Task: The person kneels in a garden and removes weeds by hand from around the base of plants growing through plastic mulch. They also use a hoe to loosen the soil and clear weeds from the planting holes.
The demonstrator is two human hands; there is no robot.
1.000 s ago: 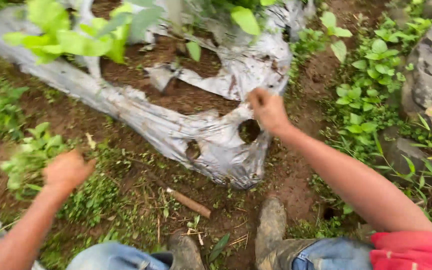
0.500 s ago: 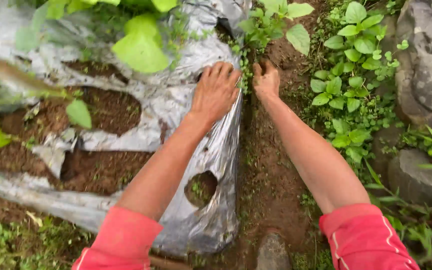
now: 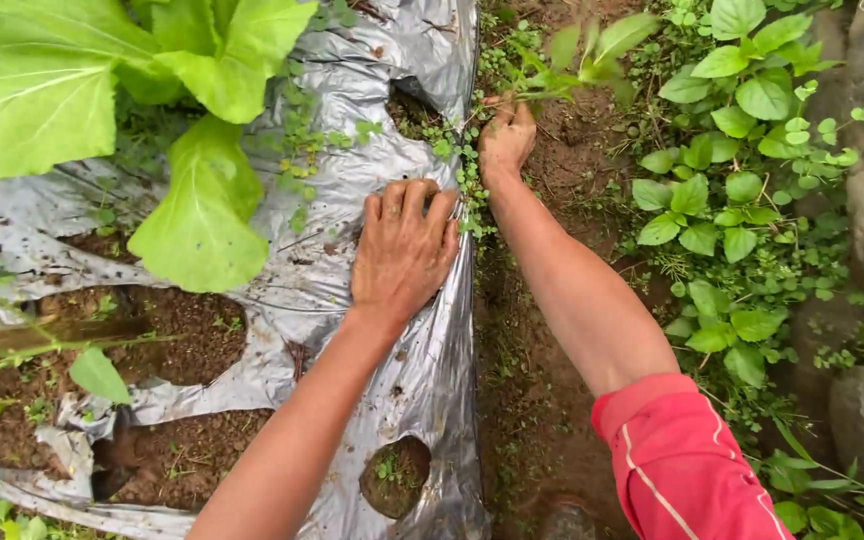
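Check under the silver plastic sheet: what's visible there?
Brown soil shows through torn openings and a round hole with small weeds in the silver plastic sheet. The left hand presses it flat; elsewhere the ground is covered.

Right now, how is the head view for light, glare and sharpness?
Head view: soft, even daylight with no hard shadows; the silver plastic sheet shows mild sheen, not blown out; the big leaf at top left is overbright and a bit soft; the left hand and right hand are fairly sharp; the frame edges look slightly stretched.
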